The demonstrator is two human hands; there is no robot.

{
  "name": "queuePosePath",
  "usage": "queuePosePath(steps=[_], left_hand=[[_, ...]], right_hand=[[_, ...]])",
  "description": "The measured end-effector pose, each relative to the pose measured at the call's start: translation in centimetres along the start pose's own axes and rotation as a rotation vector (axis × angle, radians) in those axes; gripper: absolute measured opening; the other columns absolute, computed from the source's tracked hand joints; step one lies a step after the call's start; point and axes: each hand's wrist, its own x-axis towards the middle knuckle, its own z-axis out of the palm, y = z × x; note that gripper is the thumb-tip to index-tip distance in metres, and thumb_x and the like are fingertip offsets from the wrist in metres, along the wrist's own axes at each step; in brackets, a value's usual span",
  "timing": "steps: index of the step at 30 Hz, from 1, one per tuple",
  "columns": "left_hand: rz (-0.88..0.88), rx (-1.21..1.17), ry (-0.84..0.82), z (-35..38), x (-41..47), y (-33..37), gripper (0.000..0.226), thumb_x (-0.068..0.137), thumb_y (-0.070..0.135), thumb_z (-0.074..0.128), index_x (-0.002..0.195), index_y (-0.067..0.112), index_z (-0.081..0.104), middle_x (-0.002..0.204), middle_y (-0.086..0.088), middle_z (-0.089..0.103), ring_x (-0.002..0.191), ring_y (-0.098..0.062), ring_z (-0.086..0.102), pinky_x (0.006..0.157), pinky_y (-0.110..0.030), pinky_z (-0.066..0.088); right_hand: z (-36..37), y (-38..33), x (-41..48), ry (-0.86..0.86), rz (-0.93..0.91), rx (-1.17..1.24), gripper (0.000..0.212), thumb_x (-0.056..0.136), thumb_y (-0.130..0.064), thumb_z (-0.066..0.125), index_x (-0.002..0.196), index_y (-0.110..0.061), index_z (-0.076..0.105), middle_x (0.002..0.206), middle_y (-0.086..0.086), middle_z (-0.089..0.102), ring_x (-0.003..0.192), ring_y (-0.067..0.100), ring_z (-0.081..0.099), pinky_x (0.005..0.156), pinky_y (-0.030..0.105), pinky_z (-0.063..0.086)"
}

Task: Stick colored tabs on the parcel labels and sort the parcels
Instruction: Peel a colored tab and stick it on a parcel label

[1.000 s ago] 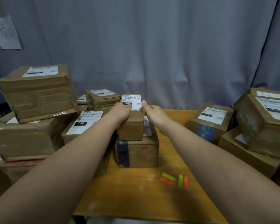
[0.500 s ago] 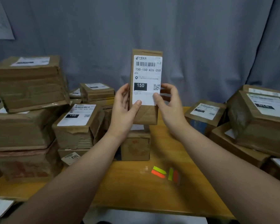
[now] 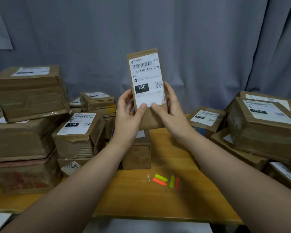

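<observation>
A small brown parcel [image 3: 145, 78] is held upright in the air above the wooden table [image 3: 141, 199], its white label marked 150 facing me. My left hand [image 3: 128, 113] grips its lower left side, thumb on the label's bottom edge. My right hand [image 3: 168, 110] grips the lower right side, thumb beside the left one. Green and orange arrow tabs [image 3: 166, 179] lie on the table in front, on a clear sheet.
Stacked brown parcels fill the left [image 3: 27, 115], one labelled 150 [image 3: 79, 132]. A small box [image 3: 138, 152] stands under my hands. More parcels marked 010 crowd the right [image 3: 265, 125]. A grey curtain hangs behind.
I lifted the small parcel off the middle stack and tipped it upright with its label toward me. Since half a second ago it tilted slightly left and my thumbs came together.
</observation>
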Motion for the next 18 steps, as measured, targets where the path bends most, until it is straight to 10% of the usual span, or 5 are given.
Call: queuePosePath(steps=[9,18], left_hand=[[0.039,1.17,-0.457,0.0,-1.6,-4.2,0.061,0.095,0.053,0.041,0.147,0.024,0.03,0.139,-0.006,0.043,0.13,-0.025,0.035,0.109,-0.037,0.027],[-0.049,1.362,-0.499,-2.6,-2.3,-7.4,0.047,0.097,0.052,0.033,0.138,0.033,0.044,0.141,0.001,0.044,0.13,-0.021,0.036,0.108,-0.039,0.019]], right_hand=[[-1.9,5.3,-2.0,0.202,0.451,-0.091,0.087,0.066,-0.061,0.06,0.144,-0.038,0.031,0.14,0.001,0.043,0.122,0.02,0.049,0.103,0.045,0.044],[0.3,10.2,-2.9,0.249,0.856,-0.002,0.063,0.085,-0.04,0.066,0.135,-0.014,0.038,0.129,0.008,0.052,0.113,0.026,0.052,0.094,0.038,0.045]])
